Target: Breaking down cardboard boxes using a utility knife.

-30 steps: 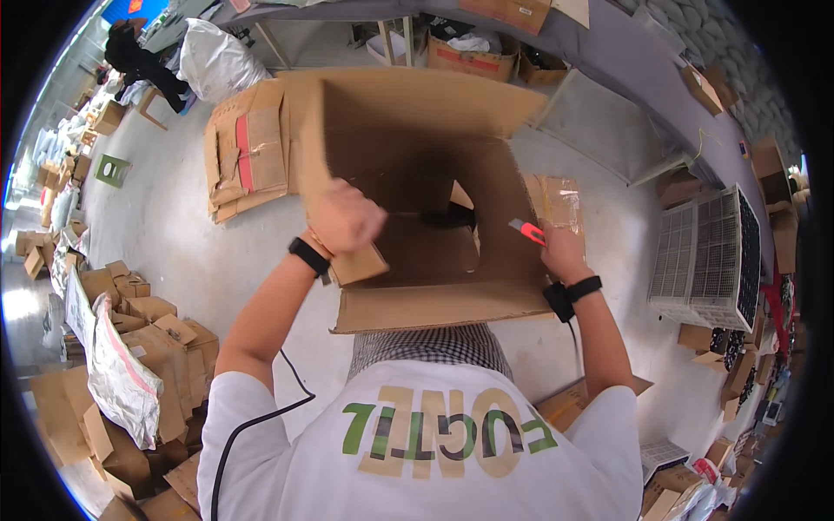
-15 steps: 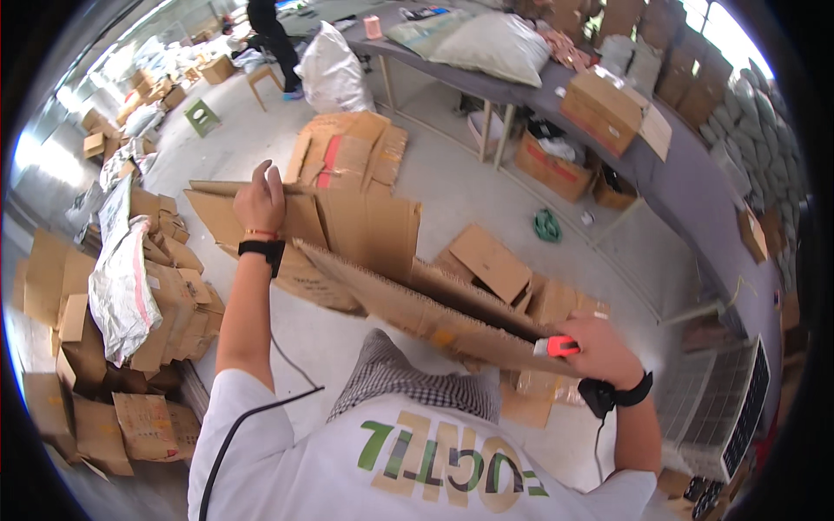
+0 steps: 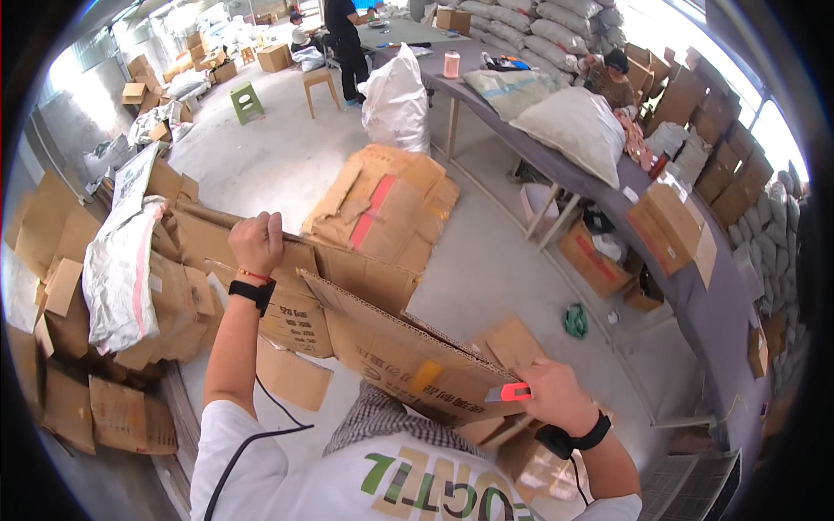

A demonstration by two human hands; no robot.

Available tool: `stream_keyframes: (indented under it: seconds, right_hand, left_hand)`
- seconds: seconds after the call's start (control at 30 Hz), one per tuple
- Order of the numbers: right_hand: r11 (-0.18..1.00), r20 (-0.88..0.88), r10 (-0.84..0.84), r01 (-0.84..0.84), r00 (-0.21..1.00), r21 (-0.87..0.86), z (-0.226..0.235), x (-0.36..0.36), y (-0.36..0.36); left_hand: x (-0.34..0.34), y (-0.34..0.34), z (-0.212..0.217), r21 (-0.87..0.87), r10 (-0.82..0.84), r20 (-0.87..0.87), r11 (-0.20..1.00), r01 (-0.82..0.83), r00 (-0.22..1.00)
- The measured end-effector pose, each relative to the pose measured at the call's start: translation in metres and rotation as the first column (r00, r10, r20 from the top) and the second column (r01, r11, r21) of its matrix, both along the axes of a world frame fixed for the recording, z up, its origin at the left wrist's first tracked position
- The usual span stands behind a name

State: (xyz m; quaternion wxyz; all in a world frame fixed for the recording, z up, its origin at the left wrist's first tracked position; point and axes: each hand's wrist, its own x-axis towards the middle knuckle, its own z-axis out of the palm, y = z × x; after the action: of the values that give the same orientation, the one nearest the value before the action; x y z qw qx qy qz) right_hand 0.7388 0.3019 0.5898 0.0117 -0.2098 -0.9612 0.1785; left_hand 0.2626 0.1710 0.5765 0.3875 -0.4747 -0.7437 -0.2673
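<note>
A large, partly flattened brown cardboard box (image 3: 395, 352) hangs on edge in front of my body, its flaps standing apart along the top. My left hand (image 3: 255, 243) is closed over the upper edge at its left end, with the fingers curled down. At the other end, my right hand (image 3: 556, 398) grips the box's corner. That same hand also holds a red utility knife (image 3: 516, 392), its tip pointing left along the cardboard. Part of the right fingers is hidden behind the board.
Flattened cartons (image 3: 408, 204) lie on the floor ahead. Piled boxes and a white woven sack (image 3: 126, 286) crowd the left. A long grey-covered table (image 3: 599, 165) curves along the right with stuffed sacks and an open carton (image 3: 669, 221). Two people are farther back.
The view has tilted up and swung left. Both hands keep their hold on the box, whose printed side now faces me more, and my left fingers have curled over its edge.
</note>
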Motion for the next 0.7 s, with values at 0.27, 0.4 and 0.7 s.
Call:
stream_keyframes:
  seconds: [0.27, 0.4, 0.7]
  right_hand:
    - [0.911, -0.129, 0.044, 0.013, 0.991, 0.412, 0.026, -0.247, 0.156]
    - [0.799, -0.336, 0.190, 0.054, 0.923, 0.599, 0.027, -0.346, 0.235]
    - [0.558, -0.405, 0.254, 0.209, 0.879, 0.803, -0.013, -0.455, 0.397]
  left_hand:
    - [-0.218, 0.063, 0.038, 0.282, 0.088, -0.085, 0.957, -0.061, 0.992]
    - [-0.257, 0.070, 0.083, 0.385, 0.111, -0.227, 0.923, -0.016, 0.967]
    - [-0.251, 0.107, 0.000, -0.178, -0.345, -0.139, 0.931, 0.319, 0.928]
